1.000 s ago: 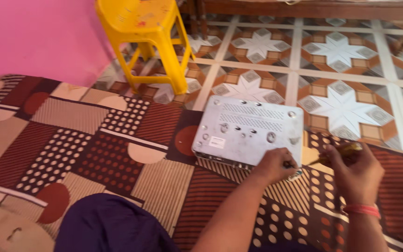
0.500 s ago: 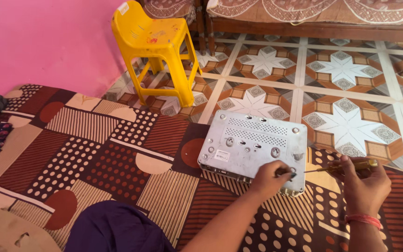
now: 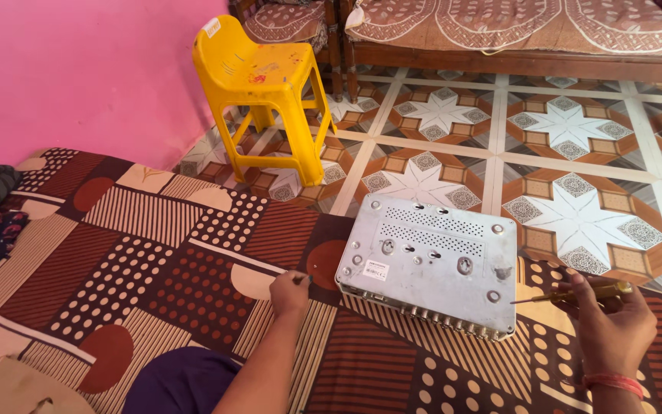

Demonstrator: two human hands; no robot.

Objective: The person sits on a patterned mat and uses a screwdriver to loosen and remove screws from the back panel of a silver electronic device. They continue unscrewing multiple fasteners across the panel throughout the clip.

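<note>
Left hand (image 3: 291,290) pinched shut around a small dark item, too tiny to identify, resting on patterned mat (image 3: 155,253). Grey metal box (image 3: 430,264) flat on mat, long axis left-right. Right hand (image 3: 614,326) gripping screwdriver (image 3: 572,294), tip pointing left toward box.

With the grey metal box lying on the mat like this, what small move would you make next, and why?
Probably bring the screwdriver tip onto a screw on the grey metal box. The right hand holds the tool just off the box's right edge, while the left hand rests on the mat beside it, pinching something small.
</note>
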